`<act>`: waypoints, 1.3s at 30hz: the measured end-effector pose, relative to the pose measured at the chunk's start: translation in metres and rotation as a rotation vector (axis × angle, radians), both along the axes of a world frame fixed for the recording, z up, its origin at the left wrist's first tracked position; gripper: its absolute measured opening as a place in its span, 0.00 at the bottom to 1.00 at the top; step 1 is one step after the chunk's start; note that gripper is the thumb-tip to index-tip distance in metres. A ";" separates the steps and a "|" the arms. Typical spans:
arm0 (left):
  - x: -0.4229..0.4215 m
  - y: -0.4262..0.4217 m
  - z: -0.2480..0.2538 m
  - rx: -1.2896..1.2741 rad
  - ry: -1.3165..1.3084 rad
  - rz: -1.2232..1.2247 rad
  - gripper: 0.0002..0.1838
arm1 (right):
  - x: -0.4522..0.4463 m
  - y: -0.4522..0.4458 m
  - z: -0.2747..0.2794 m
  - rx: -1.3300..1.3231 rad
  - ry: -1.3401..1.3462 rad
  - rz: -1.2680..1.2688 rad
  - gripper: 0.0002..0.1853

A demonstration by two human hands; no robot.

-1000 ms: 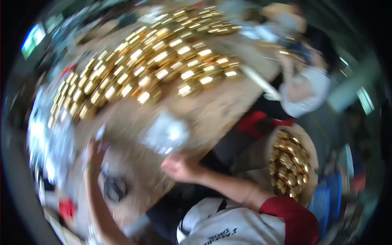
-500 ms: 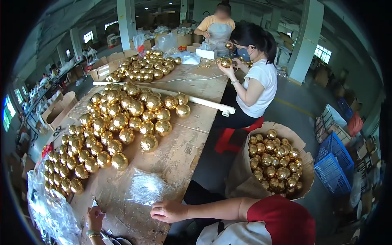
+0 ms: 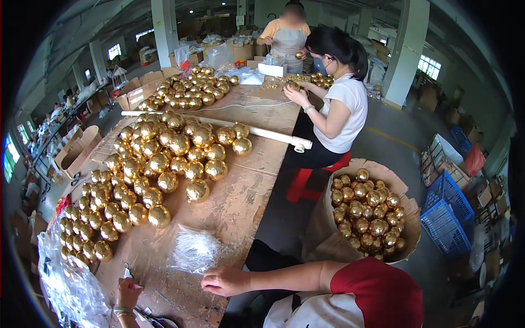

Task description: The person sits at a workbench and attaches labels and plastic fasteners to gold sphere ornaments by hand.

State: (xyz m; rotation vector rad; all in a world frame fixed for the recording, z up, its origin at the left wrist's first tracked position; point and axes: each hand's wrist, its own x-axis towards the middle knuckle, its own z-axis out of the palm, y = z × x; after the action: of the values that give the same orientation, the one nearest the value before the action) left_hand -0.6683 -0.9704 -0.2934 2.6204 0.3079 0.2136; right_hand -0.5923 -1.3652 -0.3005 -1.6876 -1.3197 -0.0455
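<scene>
My left hand point(image 3: 128, 293) is at the table's near left, its fingers closed round something small and pale. A small whitish piece with a dark loop point(image 3: 127, 270) shows just beyond the fingers. My right hand point(image 3: 225, 281) rests at the table's near edge with fingers curled together; what they hold, if anything, is hidden. Just beyond it lies a heap of thin, clear-white strands point(image 3: 196, 250). Shiny gold balls point(image 3: 159, 216), many sizes, spread over the table point(image 3: 240, 202) farther off.
A clear plastic bag point(image 3: 71, 290) lies left of my left hand. A white pipe point(image 3: 273, 135) crosses the table. At my right stands a large carton point(image 3: 322, 235) of gold balls. A seated co-worker point(image 3: 342, 109) handles a gold ball; another person point(image 3: 290, 41) stands behind.
The seated co-worker's hands and gold ball have come down toward the table. My left hand has turned slightly, and the pale piece shows less. My right hand stays put.
</scene>
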 end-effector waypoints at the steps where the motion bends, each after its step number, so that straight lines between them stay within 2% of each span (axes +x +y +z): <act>1: -0.002 -0.002 0.002 -0.049 -0.027 -0.029 0.12 | 0.000 0.000 0.002 0.002 -0.014 -0.007 0.04; 5: -0.004 0.011 -0.006 -0.078 -0.007 -0.084 0.15 | -0.002 0.001 0.000 0.001 -0.001 -0.021 0.04; 12: 0.001 0.002 0.013 -0.024 0.066 -0.096 0.16 | -0.002 0.001 -0.001 -0.011 -0.002 -0.019 0.04; 14: -0.001 0.003 0.015 0.091 0.023 -0.175 0.15 | -0.003 0.002 0.000 -0.006 0.000 -0.016 0.05; 21: -0.029 -0.043 0.036 0.162 -0.147 -0.107 0.14 | -0.005 -0.001 0.001 -0.013 0.035 -0.010 0.05; 23: -0.041 -0.065 0.043 0.088 -0.121 0.099 0.14 | -0.006 -0.001 0.003 -0.018 0.044 -0.011 0.07; 24: -0.047 -0.078 0.045 0.016 -0.307 0.021 0.11 | -0.008 0.000 0.009 -0.044 -0.047 -0.085 0.09; 25: -0.054 -0.095 0.049 0.019 -0.306 0.021 0.11 | -0.009 0.000 0.013 -0.072 -0.138 -0.157 0.11; 27: -0.068 -0.123 0.057 -0.218 -0.349 0.255 0.09 | 0.003 0.012 -0.027 -0.169 -0.192 -0.198 0.11; 28: -0.082 -0.117 0.054 -0.226 -0.216 0.199 0.08 | 0.005 0.014 -0.033 -0.268 -0.248 -0.241 0.11; 29: -0.093 -0.119 0.047 -0.226 -0.213 0.198 0.08 | 0.007 0.014 -0.038 -0.268 -0.246 -0.242 0.11; 31: -0.110 -0.141 0.039 -0.613 -0.291 0.322 0.15 | 0.013 0.010 -0.024 -0.399 0.030 -0.233 0.14; 32: -0.114 -0.153 0.040 -0.611 -0.292 0.323 0.15 | 0.015 0.010 -0.027 -0.350 -0.053 -0.229 0.14; 35: -0.127 -0.201 0.045 -0.771 -0.583 0.352 0.09 | 0.019 0.014 -0.029 -0.446 -0.036 -0.213 0.14; 36: -0.130 -0.212 0.045 -0.770 -0.585 0.359 0.09 | 0.018 0.010 -0.015 -0.447 -0.038 -0.206 0.14; 38: -0.134 -0.231 0.043 -0.883 -0.700 0.446 0.07 | 0.012 0.002 0.023 -0.621 -0.196 -0.154 0.13; 39: -0.136 -0.237 0.042 -0.939 -0.757 0.488 0.06 | 0.014 0.001 0.017 -0.622 -0.197 -0.148 0.13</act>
State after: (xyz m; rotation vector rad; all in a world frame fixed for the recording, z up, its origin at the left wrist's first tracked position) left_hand -0.8040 -1.2071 -0.2518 1.3783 0.5845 0.9294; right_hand -0.5786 -1.3639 -0.2838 -2.3549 -1.4415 0.1292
